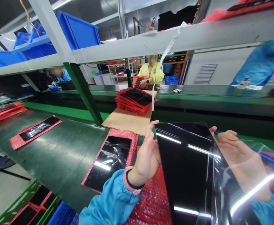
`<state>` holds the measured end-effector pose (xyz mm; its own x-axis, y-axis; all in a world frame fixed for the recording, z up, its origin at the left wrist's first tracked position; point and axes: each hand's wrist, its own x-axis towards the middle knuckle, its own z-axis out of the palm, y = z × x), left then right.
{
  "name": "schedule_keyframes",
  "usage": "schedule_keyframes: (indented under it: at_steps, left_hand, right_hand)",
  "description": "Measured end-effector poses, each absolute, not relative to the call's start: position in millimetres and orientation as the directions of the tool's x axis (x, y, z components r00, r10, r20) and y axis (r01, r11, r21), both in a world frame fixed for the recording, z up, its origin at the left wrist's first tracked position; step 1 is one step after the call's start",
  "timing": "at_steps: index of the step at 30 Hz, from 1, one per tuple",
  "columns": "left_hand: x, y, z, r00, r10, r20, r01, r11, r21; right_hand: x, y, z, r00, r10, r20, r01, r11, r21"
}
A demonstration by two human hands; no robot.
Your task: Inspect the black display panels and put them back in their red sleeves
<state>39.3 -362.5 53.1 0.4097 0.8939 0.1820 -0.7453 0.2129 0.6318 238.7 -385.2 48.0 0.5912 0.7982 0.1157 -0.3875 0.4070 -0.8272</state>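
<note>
The left hand (148, 156), fingers loosely extended, is holding the panel (185, 175) edgewise at lower right; the right hand (241, 157) is lying behind film (241, 200), grip unclear. Film handling is seemingly underway, next needing steadiness.

My glossy black rectangular panel (186, 172) is cut off below; transparent plastic film (234, 197) partly veils my right hand (241, 153).

One head-worn view looks forward and down across the green surface (66, 137). It sits close behind the left hand (148, 154), at five o'clock, and the right hand (241, 156), at four, both looming large. It faces a person in yellow (159, 75), small and distant at twelve, and looks steeply onto a green crate (17, 204) at eight.
</note>
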Motion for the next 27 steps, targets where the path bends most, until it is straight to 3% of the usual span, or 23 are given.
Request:
schedule_keyframes:
  at_steps: [3, 10, 16, 21, 27]
  left_hand:
    - [39.4, -362.3, 51.6, 0.404, 0.894, 0.193, -0.743, 0.197, 0.64]
    - [36.9, -367.5, 50.9, 0.41, 0.879, 0.243, -0.741, 0.166, 0.651]
    - [36.8, -368.4, 52.0, 0.308, 0.903, 0.3, -0.684, -0.009, 0.73]
    - [32.4, -372.3, 45.3, 0.288, 0.897, 0.336, -0.626, -0.09, 0.775]
    - [26.7, -385.1, 49.4, 0.45, 0.838, 0.309, -0.456, -0.082, 0.886]
  right_hand:
    - [237.3, -387.3, 49.2, 0.56, 0.829, 0.008, -0.546, 0.376, -0.749]
    - [225.9, -397.1, 54.4, 0.667, 0.744, 0.033, -0.419, 0.411, -0.81]
    - [223.4, -400.3, 50.4, 0.634, 0.732, 0.249, -0.194, 0.462, -0.865]
    - [218.9, -401.3, 51.1, 0.563, 0.666, 0.49, -0.012, 0.599, -0.8]
    - [214.7, -411.8, 56.8, 0.511, 0.716, 0.476, -0.032, 0.569, -0.822]
